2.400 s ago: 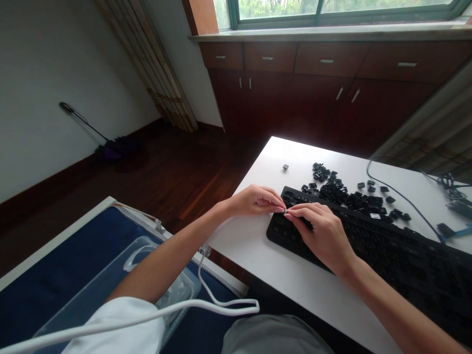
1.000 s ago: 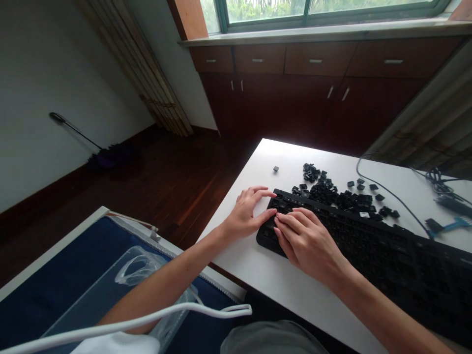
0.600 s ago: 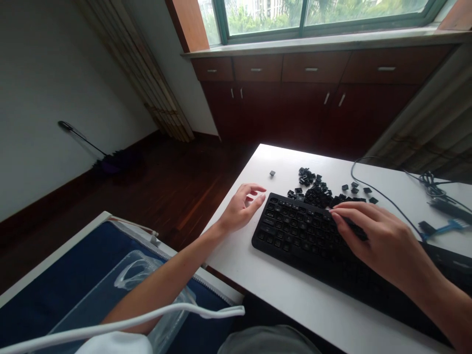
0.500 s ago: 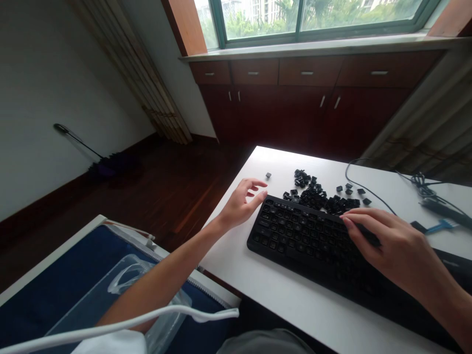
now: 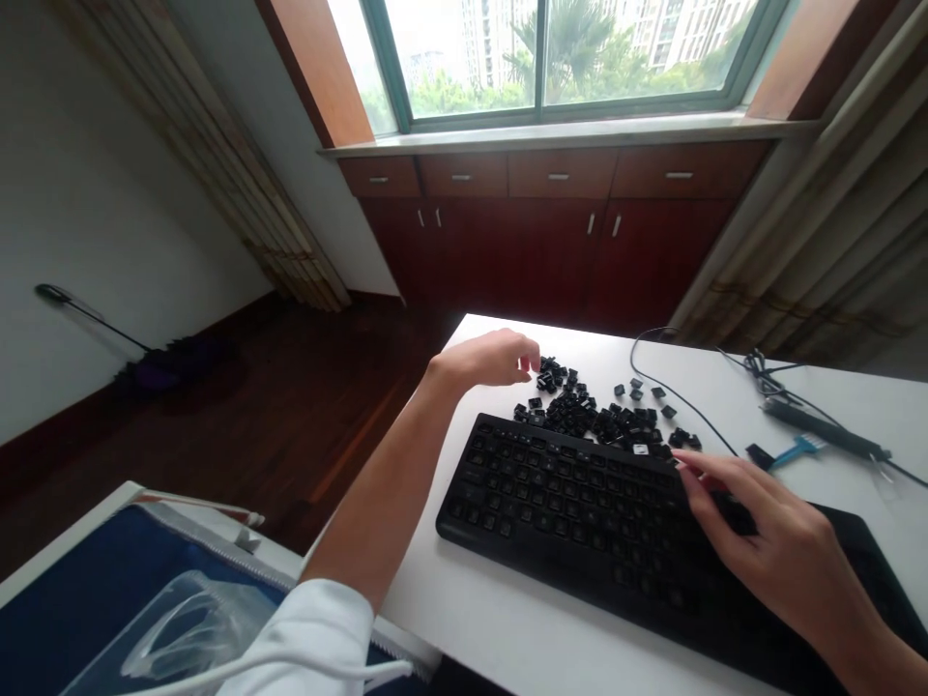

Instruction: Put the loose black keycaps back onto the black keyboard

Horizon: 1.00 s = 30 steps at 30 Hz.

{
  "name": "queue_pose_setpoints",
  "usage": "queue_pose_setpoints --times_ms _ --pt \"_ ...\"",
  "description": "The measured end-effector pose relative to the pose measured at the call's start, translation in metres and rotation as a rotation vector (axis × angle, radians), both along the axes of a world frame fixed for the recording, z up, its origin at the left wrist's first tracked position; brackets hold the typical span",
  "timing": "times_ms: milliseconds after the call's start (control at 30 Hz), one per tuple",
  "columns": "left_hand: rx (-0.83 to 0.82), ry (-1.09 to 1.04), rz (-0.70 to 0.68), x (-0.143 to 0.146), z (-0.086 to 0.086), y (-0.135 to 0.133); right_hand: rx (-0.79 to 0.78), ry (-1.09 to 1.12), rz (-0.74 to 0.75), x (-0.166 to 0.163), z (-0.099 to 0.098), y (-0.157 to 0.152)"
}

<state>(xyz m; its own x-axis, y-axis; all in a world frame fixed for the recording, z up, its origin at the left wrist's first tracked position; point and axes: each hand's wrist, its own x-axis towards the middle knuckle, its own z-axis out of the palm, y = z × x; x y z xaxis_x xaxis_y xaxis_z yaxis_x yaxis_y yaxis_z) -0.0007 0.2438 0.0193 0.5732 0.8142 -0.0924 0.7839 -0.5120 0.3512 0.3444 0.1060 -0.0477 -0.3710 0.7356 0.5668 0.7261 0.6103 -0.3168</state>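
My left hand [image 5: 500, 358] hovers at the left edge of a pile of loose black keycaps [image 5: 572, 411]. Its fingers are bent, with a gap between thumb and fingertips, and nothing shows in them. A black keyboard [image 5: 551, 493] lies on the white table, its key area bare of caps, exposing the key seats. Over the keyboard's right part, my right hand [image 5: 761, 522] pinches thumb and forefinger together near its back edge. Something small and pale shows at those fingertips, too small to name. One keycap [image 5: 640, 449] shows a bright face beside them.
Several separate keycaps [image 5: 636, 389] lie behind the pile. Right of them are a cable [image 5: 688, 387], a blue brush [image 5: 801, 448] and a dark bar-shaped object [image 5: 823, 425] with a coiled cord. A clear plastic bag [image 5: 188, 619] rests on blue fabric at lower left.
My view has turned right and tilted up. The left hand has reached forward to the keycap pile, covering where a lone keycap lay. My right hand keeps its pinch by the keyboard's back edge.
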Motion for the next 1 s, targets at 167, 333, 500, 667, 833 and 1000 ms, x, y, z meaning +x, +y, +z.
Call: queue_pose_setpoints --times_ms 167,333,500,667,833,1000 --pt "-0.170 0.161 -0.036 0.007 0.006 0.000 0.056 0.003 -0.018 0.005 0.001 -0.002" --pt "-0.131 0.197 -0.009 -0.001 0.001 0.005 0.069 -0.026 0.042 0.003 -0.001 -0.003" --pt "0.016 0.074 -0.013 0.005 -0.015 0.013 0.062 -0.036 0.071 0.001 -0.005 -0.003" --pt "0.032 0.031 0.009 0.014 -0.026 0.013 0.045 -0.032 0.085 0.000 -0.007 -0.003" --pt "0.035 0.020 -0.001 0.016 -0.029 0.014 0.036 -0.040 0.072 0.001 -0.007 -0.004" --pt "-0.005 -0.020 -0.003 0.014 -0.028 0.014 0.026 -0.052 0.074 0.000 -0.005 -0.004"
